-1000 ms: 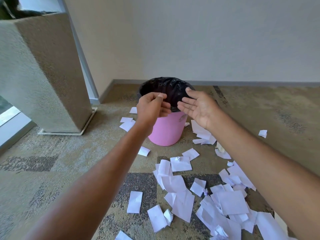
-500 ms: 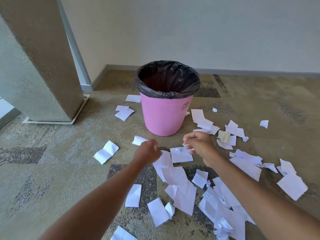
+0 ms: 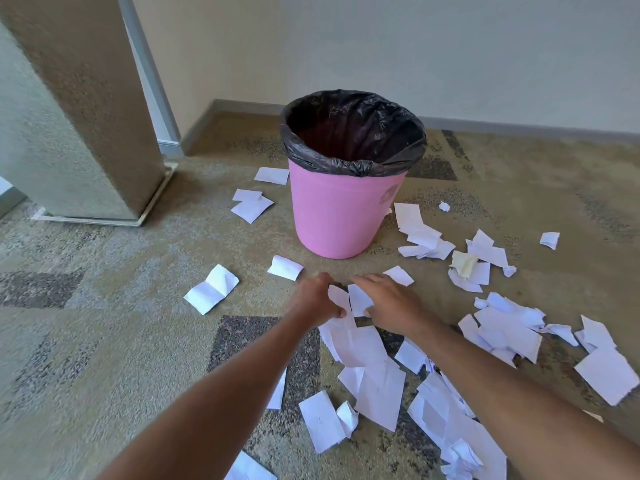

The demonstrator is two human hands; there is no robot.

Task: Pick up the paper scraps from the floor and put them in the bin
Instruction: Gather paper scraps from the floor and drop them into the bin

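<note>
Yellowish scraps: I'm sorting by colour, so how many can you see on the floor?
1: the yellowish scrap lies right of the pink bin, resting on white scraps. More could be hidden under the piles.

Bright, even daylight, soft shadows only. Wide-angle bend at frame edges, esp. upper left; slight motion blur lower left.

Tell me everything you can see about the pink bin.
The pink bin is a round, smooth, plastic-looking bucket that narrows toward its base. It stands upright on the carpet near the wall corner. A crinkled black bag lines it and folds over the rim. A faint round mark shows on its right side. Its mouth is open; the inside looks dark. Paper scraps lie around its base, and neither hand touches it.
</note>
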